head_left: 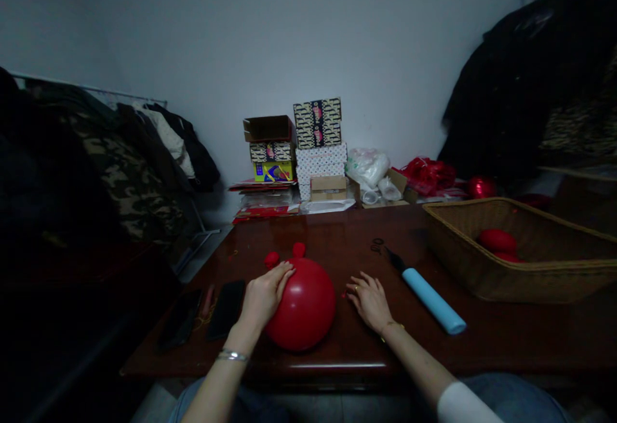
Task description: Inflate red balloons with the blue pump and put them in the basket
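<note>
A large inflated red balloon point(307, 307) sits at the near edge of the brown table. My left hand point(264, 291) grips its upper left side, fingers pressed together against the rubber. Just behind the balloon show two small red bulbs, one at the left point(272, 259) and one at the right point(299, 250); whether they join it is hidden. To the balloon's right, my right hand point(370, 301) hovers at or just above the tabletop with its fingers apart. A tiny red bit point(344, 294) lies by its fingertips. Beyond that hand rests a light-blue hand pump point(434, 301) with a black nozzle.
Small dark scissors point(377, 243) lie behind the pump. A wicker basket point(496, 281) holding red balloons point(497, 241) stands at the right. Two dark phones, one nearer point(226, 307) and one farther left point(180, 319), lie at the left. Stacked boxes point(318, 124) stand against the wall.
</note>
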`<state>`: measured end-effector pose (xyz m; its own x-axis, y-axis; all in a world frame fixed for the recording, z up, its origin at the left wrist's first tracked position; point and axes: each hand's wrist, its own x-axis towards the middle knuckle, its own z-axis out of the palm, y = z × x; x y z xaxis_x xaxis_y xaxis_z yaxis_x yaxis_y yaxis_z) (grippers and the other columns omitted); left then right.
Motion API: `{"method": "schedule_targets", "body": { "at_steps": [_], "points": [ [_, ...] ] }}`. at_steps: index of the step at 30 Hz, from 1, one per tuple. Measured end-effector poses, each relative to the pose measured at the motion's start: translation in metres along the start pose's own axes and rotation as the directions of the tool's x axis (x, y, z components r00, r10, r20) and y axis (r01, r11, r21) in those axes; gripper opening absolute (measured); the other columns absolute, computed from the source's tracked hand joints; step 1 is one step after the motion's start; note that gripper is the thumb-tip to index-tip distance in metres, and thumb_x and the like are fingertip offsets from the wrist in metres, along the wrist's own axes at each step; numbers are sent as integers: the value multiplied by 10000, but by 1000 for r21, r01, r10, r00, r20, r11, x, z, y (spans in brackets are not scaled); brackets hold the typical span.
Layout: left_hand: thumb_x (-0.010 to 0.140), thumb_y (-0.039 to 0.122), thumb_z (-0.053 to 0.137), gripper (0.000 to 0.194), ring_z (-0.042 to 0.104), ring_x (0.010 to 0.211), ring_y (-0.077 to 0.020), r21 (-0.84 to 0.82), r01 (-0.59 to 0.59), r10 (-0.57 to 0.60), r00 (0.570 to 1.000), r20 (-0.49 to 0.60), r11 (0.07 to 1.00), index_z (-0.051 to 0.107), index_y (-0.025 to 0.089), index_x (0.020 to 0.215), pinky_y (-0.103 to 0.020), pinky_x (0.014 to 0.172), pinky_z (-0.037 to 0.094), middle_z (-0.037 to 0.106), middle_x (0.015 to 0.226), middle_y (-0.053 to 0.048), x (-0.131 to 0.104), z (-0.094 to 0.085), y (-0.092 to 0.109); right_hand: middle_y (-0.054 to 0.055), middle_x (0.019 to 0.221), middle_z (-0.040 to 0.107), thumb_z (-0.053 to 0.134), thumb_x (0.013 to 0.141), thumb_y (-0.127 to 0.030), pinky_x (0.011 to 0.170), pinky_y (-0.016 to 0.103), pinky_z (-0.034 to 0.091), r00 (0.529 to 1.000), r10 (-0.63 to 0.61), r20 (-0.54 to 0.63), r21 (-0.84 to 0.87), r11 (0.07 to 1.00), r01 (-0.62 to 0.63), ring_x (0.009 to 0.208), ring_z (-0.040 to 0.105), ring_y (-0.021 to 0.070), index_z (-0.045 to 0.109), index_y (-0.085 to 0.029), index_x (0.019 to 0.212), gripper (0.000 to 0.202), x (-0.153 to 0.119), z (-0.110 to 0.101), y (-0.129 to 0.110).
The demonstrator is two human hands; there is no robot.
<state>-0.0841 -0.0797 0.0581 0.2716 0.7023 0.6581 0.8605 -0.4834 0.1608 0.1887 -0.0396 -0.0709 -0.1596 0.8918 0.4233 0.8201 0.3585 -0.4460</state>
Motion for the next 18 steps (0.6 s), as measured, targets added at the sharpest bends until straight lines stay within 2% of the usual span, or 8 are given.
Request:
{"method": "schedule_targets", "body": {
  "at_steps": [10, 14, 18],
  "points": [
    [903, 326, 475, 271, 664, 952, -188, -18, -16, 15, 1000, -19, 1000, 660, 235, 1079, -316, 866, 543, 693, 1071, -14, -5, -5, -5, 43, 1201, 619, 546, 776, -189, 1070, 560, 156, 997, -36, 73, 20, 999, 35, 1277, 381, 263, 679, -292, 995, 276, 6, 23, -24],
    [904, 318, 473, 270, 657, 969, -190, -27, -19, 19, 1000, -14, 999, 658, 232, 1081, -314, 872, 541, 690, 1081, -16, -5, -5, -2, 34, 1181, 631, 532, 758, -158, 1076, 571, 119, 997, -46, 62, 59, 997, 42, 1275, 387, 259, 704, -279, 847, 228, 8, 30, -30],
    [906, 312, 470, 268, 662, 955, -190, -29, -25, 24, 1000, -18, 999, 660, 234, 1077, -318, 866, 546, 690, 1077, -17, -4, -5, 1, 26, 1131, 657, 509, 752, -147, 1092, 537, 137, 999, -29, 30, 143, 989, 25, 1260, 406, 253, 698, -252, 732, 217, 8, 33, -31]
  ]
}}
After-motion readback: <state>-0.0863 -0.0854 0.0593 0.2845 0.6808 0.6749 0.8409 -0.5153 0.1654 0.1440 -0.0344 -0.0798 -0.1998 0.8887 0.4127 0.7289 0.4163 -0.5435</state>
